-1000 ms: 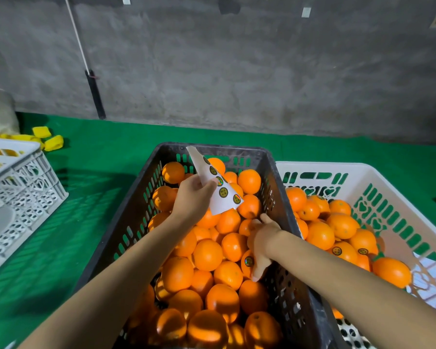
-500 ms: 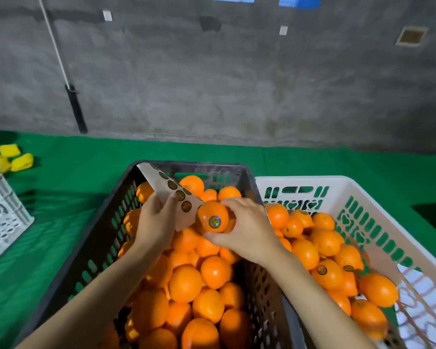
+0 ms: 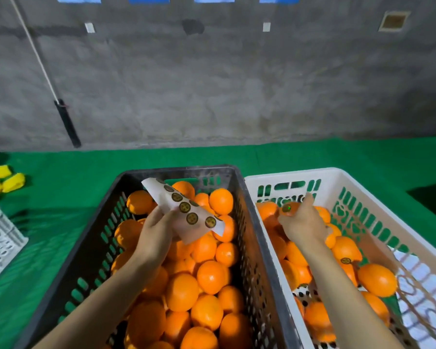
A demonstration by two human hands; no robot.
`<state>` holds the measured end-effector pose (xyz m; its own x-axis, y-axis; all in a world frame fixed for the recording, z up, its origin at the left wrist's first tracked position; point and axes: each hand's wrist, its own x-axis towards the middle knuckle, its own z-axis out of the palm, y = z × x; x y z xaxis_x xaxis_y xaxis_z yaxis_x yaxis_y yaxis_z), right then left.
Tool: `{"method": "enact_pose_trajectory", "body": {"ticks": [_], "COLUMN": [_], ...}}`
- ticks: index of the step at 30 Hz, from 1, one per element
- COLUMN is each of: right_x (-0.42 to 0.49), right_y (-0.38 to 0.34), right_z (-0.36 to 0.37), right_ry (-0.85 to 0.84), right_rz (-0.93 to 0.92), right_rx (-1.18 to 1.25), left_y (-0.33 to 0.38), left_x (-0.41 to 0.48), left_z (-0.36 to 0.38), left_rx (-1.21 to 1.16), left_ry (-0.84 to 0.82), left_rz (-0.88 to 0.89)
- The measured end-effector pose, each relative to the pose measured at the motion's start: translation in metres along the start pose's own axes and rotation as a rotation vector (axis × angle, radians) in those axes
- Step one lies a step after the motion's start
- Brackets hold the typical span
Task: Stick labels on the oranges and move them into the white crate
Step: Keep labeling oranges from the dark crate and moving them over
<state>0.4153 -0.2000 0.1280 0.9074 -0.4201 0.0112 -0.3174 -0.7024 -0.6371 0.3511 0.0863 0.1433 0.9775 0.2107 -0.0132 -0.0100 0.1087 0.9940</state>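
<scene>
The black crate [image 3: 251, 235], on the left, is heaped with bare oranges [image 3: 181, 290]. The white crate [image 3: 337, 173] touches it on the right and holds a shallower layer. At that crate's far left the right hand [image 3: 305, 226] lies over a labelled orange [image 3: 287, 210], sticker up. From behind, I cannot tell whether the fingers clasp it or merely rest on it. The left hand [image 3: 156, 238] pinches the label sheet [image 3: 186, 215] above the black crate. An orange is probably firm, weighty and smooth, so cup it round the middle. The sheet looks thin and floppy, best held by its edge.
</scene>
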Motion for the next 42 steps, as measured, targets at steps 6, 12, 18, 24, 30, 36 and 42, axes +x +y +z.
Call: {"method": "enact_pose_trajectory", "body": {"ticks": [6,12,18,24,30,36,42], "right_x": [-0.024,-0.08,-0.079,-0.083,-0.088,-0.089,-0.091], "right_y": [-0.03,-0.065,-0.061,-0.064,-0.064,-0.066,-0.062], "right_z": [0.0,0.009,0.01,0.009,0.008,0.009,0.01], "right_ry": [0.173,-0.167,-0.21,-0.178,-0.153,-0.151,-0.044], "right_rz": [-0.446,-1.0,-0.981,-0.909,-1.0,-0.923,-0.98], "right_rx": [0.094,0.144,0.207,0.288,0.282,0.356,0.268], "left_y": [-0.002,-0.002,0.004,0.017,0.008,0.008,0.012], "left_x": [-0.001,-0.001,-0.007,-0.014,-0.017,-0.017,-0.022], "left_z": [0.001,0.001,0.006,0.007,0.011,0.009,0.011], "left_rx": [-0.023,-0.048,-0.099,-0.145,0.075,0.11,0.176], "left_ry": [-0.024,-0.013,-0.078,-0.325,-0.344,-0.331,-0.329], "left_rz": [-0.009,-0.021,-0.015,-0.109,-0.127,-0.066,-0.022]}}
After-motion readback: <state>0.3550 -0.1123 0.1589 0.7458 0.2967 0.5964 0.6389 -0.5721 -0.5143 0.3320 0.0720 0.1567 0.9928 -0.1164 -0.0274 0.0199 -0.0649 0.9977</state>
